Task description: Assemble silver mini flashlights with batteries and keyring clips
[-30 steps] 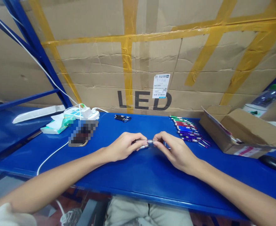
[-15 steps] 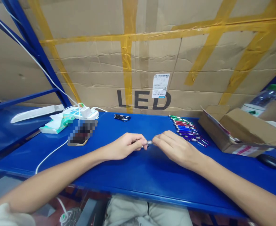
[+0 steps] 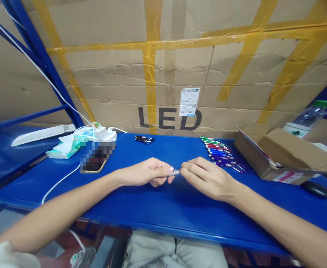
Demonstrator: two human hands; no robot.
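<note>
Over the middle of the blue table, a small silver pen (image 3: pixel 175 172) spans the gap between my two hands. My left hand (image 3: pixel 149 172) pinches one end of it, thumb on top. The fingertips of my right hand (image 3: pixel 208 178) are closed on the other end and hide it. Just beyond my right hand lies a row of coloured pens (image 3: pixel 218 152), green, red, blue and purple, side by side. A small bundle of black pens (image 3: pixel 144 140) rests near the back edge.
An open cardboard box (image 3: pixel 282 156) stands at the right with a black mouse (image 3: pixel 317 189) before it. On the left are a phone (image 3: pixel 96 160), a tissue pack (image 3: pixel 65 147) and a power strip (image 3: pixel 103 134) with cables. A large LED carton (image 3: pixel 110 82) walls the back.
My left thumb has shifted along the silver pen and its fingers have uncurled a little below, so more of the barrel shows. My right hand keeps its pinch, slightly lower.
</note>
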